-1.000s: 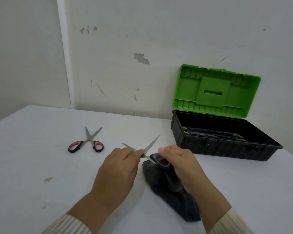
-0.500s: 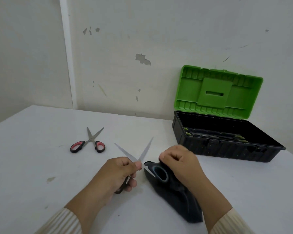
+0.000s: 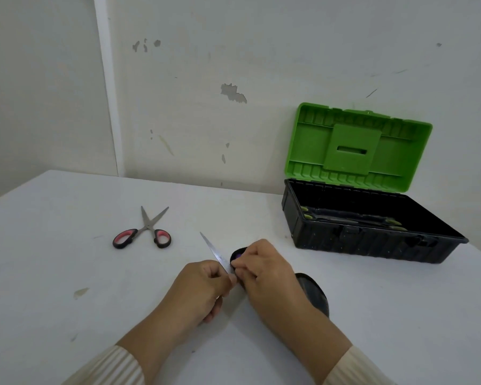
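A pair of scissors [image 3: 214,252] with a purple-lined handle sits between my hands at the table's middle, with a single blade showing that points up and to the left. My left hand [image 3: 203,287] is curled round the blade near the pivot. My right hand [image 3: 264,270] pinches a dark cloth [image 3: 314,293] against the scissors' handle ring. Most of the cloth lies hidden under my right hand and wrist.
A second pair of scissors [image 3: 145,232] with red-and-black handles lies slightly open on the white table [image 3: 67,273] to the left. A black toolbox [image 3: 367,240] with its green lid [image 3: 356,148] raised stands at the back right by the wall, a tool inside.
The held scissors' blades, spread in a V before, now show as one blade. My hands have come together, and my right hand with the cloth has moved onto the handle.
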The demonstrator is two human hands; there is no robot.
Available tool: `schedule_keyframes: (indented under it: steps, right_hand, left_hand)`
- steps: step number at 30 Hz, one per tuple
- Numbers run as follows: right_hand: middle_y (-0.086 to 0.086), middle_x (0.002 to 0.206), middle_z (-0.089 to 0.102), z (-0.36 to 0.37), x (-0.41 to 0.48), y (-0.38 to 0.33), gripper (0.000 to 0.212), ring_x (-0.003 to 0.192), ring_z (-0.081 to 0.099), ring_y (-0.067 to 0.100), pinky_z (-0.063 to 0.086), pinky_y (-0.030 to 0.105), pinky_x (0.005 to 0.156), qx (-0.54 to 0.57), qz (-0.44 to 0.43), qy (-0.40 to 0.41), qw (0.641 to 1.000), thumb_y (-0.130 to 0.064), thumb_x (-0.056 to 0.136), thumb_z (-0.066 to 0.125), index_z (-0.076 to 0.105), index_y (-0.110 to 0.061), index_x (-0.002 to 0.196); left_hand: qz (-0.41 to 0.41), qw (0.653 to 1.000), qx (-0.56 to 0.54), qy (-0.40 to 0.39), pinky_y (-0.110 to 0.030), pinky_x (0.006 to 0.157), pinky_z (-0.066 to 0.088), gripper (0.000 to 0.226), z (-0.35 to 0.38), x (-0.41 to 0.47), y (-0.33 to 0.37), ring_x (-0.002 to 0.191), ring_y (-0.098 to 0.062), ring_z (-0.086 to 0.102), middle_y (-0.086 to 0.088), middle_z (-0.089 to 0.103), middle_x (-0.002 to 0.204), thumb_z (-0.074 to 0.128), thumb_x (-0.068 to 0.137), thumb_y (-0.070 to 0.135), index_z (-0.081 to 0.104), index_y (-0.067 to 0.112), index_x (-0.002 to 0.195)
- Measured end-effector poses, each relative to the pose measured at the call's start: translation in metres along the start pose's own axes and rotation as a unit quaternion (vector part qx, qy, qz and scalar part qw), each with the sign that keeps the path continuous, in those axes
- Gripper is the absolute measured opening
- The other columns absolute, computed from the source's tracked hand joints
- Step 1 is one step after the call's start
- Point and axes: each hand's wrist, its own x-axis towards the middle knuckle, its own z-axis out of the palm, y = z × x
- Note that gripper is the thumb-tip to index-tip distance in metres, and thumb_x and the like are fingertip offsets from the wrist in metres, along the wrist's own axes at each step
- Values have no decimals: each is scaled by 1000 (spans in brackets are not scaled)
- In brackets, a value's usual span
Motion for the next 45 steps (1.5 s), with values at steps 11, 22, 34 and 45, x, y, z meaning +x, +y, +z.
schedule_keyframes:
  steps: [11,22,34,45]
  right_hand:
    - [0,84,57,4,2,6,10,78,51,8,38,1,69,65,67,62,994,-3,78,64,72,-7,80]
    - [-2,87,58,-8,-4,7,11,78,51,-1,33,-5,73,52,33,48,997,-7,80,64,73,-11,86]
    - [-2,87,55,-3,4,26,9,76,51,3,37,0,72,75,77,104,989,-7,81,63,70,-12,82]
    - [-12,97,54,-29,1,15,13,90,53,2,43,18,80,101,140,-140,975,-34,84,61,71,-25,84]
  left_hand:
    - [11,1000,4,-10,-18,37,27,29,-4,0,2,31,-14,34,-3,44,38,64,86,16,53,8,60]
    - [-14,999,-1,-31,-18,39,26,30,-6,-1,4,31,-16,33,-6,45,39,65,86,19,54,8,60]
    - [-2,999,13,-37,-17,37,27,29,-6,-3,5,32,-14,35,-5,46,42,64,87,18,53,9,61]
    - [-31,991,-130,9,-22,39,37,18,-16,1,8,40,-16,48,-7,53,55,64,86,11,63,3,71]
